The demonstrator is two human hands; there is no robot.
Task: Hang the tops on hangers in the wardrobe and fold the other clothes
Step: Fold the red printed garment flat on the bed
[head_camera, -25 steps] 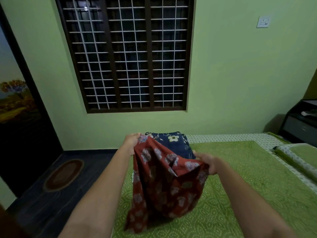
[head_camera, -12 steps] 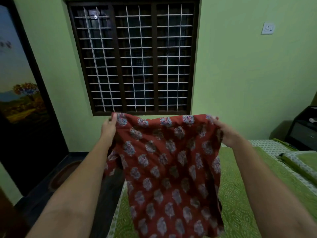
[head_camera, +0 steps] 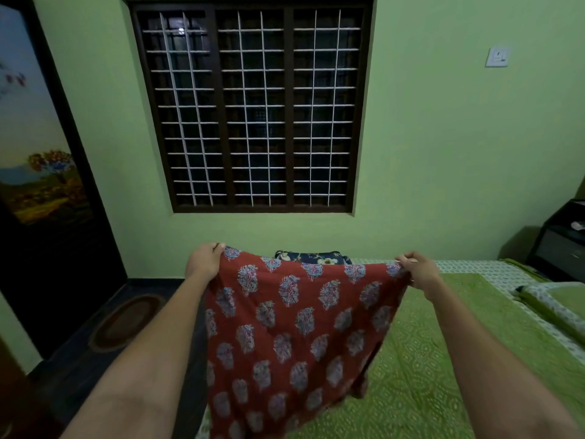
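A red garment printed with pale blue floral motifs hangs spread out in front of me over the bed's left end. My left hand grips its upper left corner and my right hand grips its upper right corner, holding the top edge stretched level. Behind that top edge a folded navy floral cloth lies on the far part of the bed, mostly hidden by the red fabric.
The bed has a green patterned cover and a green pillow at right. A dark bedside unit stands in the right corner. A barred window faces me. A dark door and oval floor mat are at left.
The red garment went from bunched low over the bed to raised and spread wide between my hands, then lowered somewhat, so the navy cloth shows again behind its top edge.
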